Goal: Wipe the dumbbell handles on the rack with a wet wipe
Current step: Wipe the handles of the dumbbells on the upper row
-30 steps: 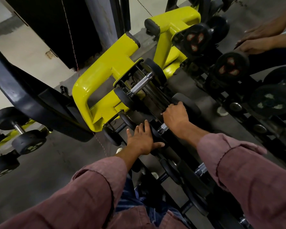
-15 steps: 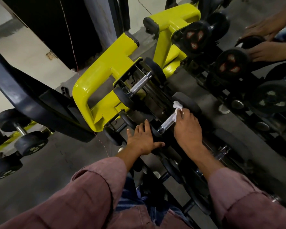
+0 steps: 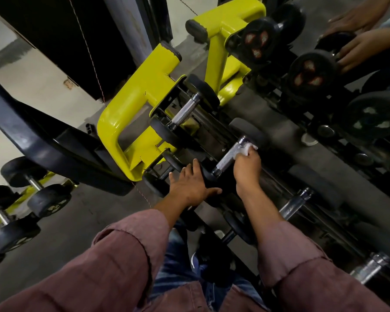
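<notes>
White crumpled wet wipe [image 3: 244, 150], pinched in the right hand [image 3: 247, 170], presses the knurled steel dumbbell handle [image 3: 229, 157] beside the yellow rack frame [image 3: 131, 109]; left hand [image 3: 189, 186] lies flat-fingered on its near black head, holding nothing. Other handles likely remain.

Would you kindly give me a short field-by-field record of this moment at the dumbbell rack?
setting: yellow rack holding black dumbbells
left hand: fingers spread, resting on the near black head of the dumbbell
right hand: pinching the wet wipe
wet wipe: white, pressed on the far end of the handle
handle: knurled metal, mostly uncovered
next handle: bare, untouched
other person's hands: on dumbbells at upper right
</notes>
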Available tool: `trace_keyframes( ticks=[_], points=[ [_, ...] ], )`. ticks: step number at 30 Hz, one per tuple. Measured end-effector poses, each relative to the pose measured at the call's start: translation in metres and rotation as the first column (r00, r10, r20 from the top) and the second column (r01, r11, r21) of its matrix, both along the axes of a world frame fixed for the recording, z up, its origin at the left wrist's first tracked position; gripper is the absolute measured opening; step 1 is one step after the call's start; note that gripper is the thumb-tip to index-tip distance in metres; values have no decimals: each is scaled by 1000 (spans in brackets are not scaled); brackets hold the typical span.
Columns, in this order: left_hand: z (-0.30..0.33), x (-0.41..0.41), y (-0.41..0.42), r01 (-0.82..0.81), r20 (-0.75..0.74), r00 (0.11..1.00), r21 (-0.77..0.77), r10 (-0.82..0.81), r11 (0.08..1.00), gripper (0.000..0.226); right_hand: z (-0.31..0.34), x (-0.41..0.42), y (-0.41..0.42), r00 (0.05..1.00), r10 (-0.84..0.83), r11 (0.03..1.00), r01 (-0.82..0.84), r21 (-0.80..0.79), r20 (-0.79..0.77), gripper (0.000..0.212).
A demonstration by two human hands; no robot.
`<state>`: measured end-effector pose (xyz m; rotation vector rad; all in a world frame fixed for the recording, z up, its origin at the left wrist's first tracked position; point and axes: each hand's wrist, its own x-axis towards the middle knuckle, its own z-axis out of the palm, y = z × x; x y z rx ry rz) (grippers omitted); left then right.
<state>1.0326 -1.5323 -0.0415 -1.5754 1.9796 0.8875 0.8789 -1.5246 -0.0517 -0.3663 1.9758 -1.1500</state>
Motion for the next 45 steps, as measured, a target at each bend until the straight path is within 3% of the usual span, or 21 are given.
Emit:
trace_keyframes(
  ticks=[3, 6, 11, 16, 26, 30, 34, 39, 40, 43, 45],
  points=[
    [2, -1, 0, 5, 5, 1000, 4, -5, 1000, 126, -5, -15, -4, 958, -51, 999, 47, 22, 283, 35],
    [5, -1, 0, 26, 13, 1000, 12, -27, 1000, 126, -8, -30, -3, 916, 31, 993, -74, 92, 400, 34],
    [8, -1, -1, 41, 20, 999, 21, -42, 999, 125, -21, -30, 7, 903, 235, 928, -319, 195, 359, 25],
    [9, 1, -1, 74, 41, 996, 32, -75, 997, 124, -24, -17, 20, 830, 466, 816, -537, 214, 305, 15],
    [7, 1, -3, 83, 41, 996, 31, -84, 996, 127, -23, -8, 23, 867, 342, 872, -436, 221, 362, 22],
    [6, 1, -3, 85, 37, 996, 24, -86, 996, 126, -22, -9, 27, 871, 404, 849, -471, 240, 279, 13],
    [3, 2, -4, 74, 20, 997, 20, -74, 997, 126, -18, -15, 30, 834, 544, 774, -540, 330, 90, 20],
    [-1, 3, -2, 63, 4, 998, 14, -63, 998, 125, -8, -8, 21, 824, 536, 807, -564, 175, 183, 10],
    [-2, 3, -2, 58, 0, 998, 9, -58, 998, 125, -7, -5, 18, 806, 575, 788, -591, 171, 139, 15],
    [0, 2, -1, 48, -8, 999, -11, -48, 999, 123, -1, 1, 17, 633, 749, 662, -695, 281, -197, 33],
    [1, 2, 0, 47, -15, 999, -25, -47, 999, 122, 1, 7, 18, 493, 787, 607, -728, 320, -371, 18]
  ],
)
